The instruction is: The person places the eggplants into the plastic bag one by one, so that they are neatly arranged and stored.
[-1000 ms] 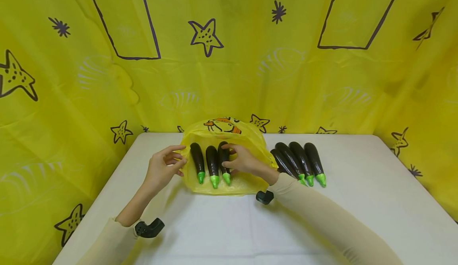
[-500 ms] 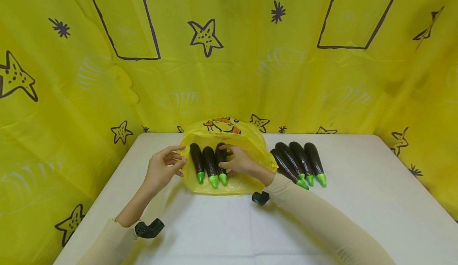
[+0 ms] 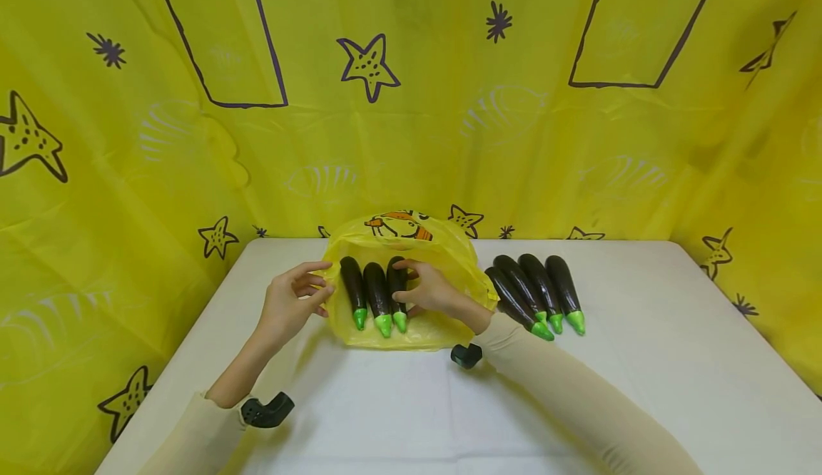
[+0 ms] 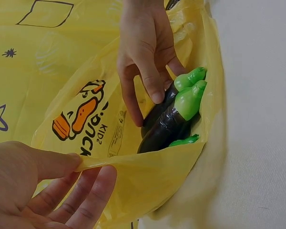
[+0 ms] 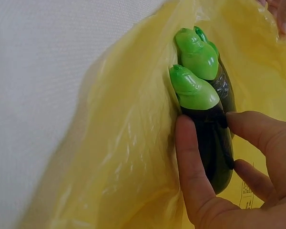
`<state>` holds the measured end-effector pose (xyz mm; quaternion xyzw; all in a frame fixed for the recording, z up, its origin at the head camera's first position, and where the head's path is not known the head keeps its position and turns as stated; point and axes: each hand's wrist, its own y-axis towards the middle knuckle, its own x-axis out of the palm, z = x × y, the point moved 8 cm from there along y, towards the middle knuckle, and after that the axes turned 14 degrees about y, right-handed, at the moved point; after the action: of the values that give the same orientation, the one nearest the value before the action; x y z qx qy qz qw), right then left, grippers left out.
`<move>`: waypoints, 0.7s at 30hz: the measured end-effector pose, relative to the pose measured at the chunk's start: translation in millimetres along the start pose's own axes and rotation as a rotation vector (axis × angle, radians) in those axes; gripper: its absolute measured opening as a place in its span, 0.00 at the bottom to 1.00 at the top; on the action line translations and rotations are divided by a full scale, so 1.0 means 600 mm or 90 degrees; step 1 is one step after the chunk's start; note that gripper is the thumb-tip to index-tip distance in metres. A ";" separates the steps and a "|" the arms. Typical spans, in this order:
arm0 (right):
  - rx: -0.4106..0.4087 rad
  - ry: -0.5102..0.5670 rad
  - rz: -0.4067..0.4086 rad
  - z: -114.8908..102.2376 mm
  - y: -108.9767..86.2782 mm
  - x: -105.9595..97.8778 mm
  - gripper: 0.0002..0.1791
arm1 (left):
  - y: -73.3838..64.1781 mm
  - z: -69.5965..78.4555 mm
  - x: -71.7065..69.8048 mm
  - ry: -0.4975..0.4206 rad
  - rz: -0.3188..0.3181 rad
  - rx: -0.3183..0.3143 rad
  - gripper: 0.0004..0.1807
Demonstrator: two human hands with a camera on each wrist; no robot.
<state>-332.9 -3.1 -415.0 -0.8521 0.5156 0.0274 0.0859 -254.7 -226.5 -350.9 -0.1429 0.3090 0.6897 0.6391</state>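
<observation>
A yellow plastic bag (image 3: 443, 329) with a duck print lies on the table, its mouth spread toward me. Inside it three dark eggplants (image 3: 377, 286) with green stem ends lie side by side. My left hand (image 3: 292, 304) pinches the bag's left edge between thumb and fingers, as the left wrist view shows closely. My right hand (image 3: 433, 288) reaches into the bag and grips the rightmost eggplant (image 5: 212, 148), thumb on one side and fingers on the other. In the left wrist view, the third eggplant's stem (image 4: 185, 140) peeks over the bag's near edge, its body mostly hidden.
Several more eggplants (image 3: 539, 289) lie in a slanted row on the white table (image 3: 674, 361), just right of the bag. A yellow printed curtain (image 3: 437, 140) hangs behind the table and along both sides.
My right hand has shifted slightly left with the rightmost eggplant, bringing it close against the middle one, which also slid left. My left hand stays at the bag's edge.
</observation>
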 end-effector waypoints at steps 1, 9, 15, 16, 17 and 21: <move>0.001 0.001 0.000 0.000 0.000 0.000 0.35 | 0.000 0.000 0.000 0.000 0.000 0.000 0.24; 0.006 0.003 0.003 -0.001 -0.001 0.000 0.35 | 0.000 0.000 -0.001 -0.002 0.002 0.006 0.24; 0.003 0.007 0.001 -0.005 -0.004 0.001 0.35 | -0.001 0.001 -0.002 0.002 0.002 0.007 0.24; 0.002 0.008 -0.001 -0.005 -0.004 0.001 0.35 | -0.001 0.001 -0.002 0.002 0.002 0.007 0.24; 0.002 0.008 -0.003 -0.006 -0.004 0.001 0.35 | -0.001 0.002 -0.002 0.001 0.002 0.007 0.24; -0.003 0.010 -0.011 -0.009 -0.003 0.000 0.34 | 0.000 0.001 -0.003 -0.001 0.002 0.006 0.23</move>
<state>-331.2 -3.4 -409.6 -0.8568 0.5090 0.0210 0.0800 -254.2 -227.2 -349.4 -0.1388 0.3120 0.6894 0.6388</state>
